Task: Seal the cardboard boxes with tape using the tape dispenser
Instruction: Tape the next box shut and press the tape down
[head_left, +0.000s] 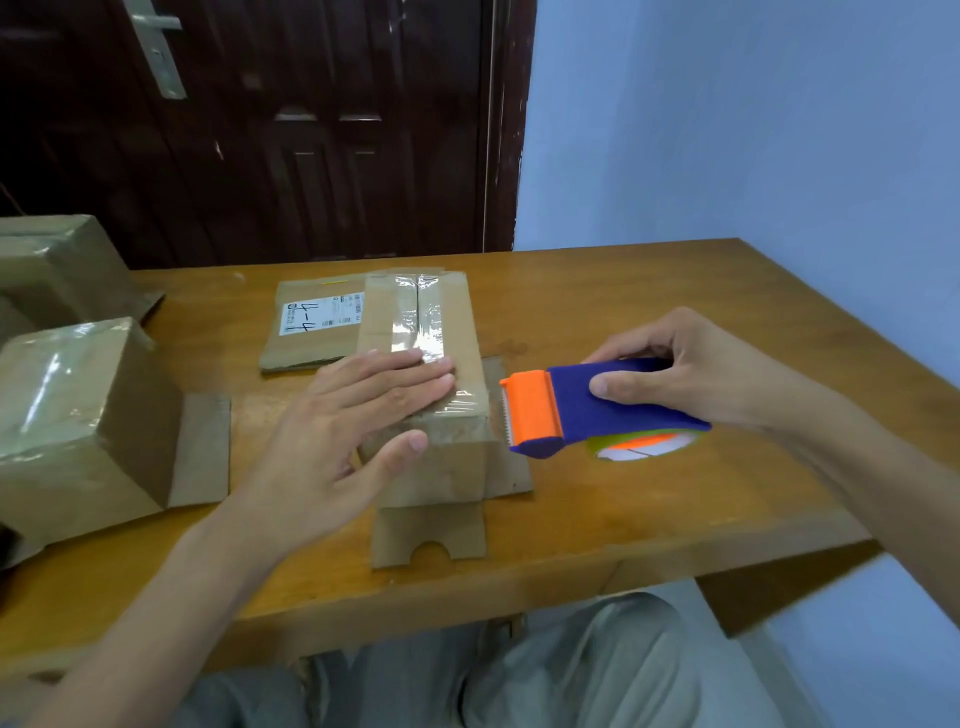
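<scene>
A small cardboard box (436, 467) stands in the middle of the wooden table (649, 525), with shiny clear tape running along its top seam. My left hand (353, 415) lies flat on the near end of that top, fingers straight, thumb at the front edge. My right hand (691, 364) grips a blue and orange tape dispenser (571, 410) just right of the box. Its orange toothed end points at the box's right edge without clearly touching it. A tape roll (644, 447) hangs under the dispenser.
Two taped cardboard boxes sit at the left, the near one (88, 415) and the far one (57, 265). A flat cardboard piece with a white label (311, 322) lies behind the middle box. Loose flaps (431, 535) spread at the box's base. The table's right corner (872, 540) is close.
</scene>
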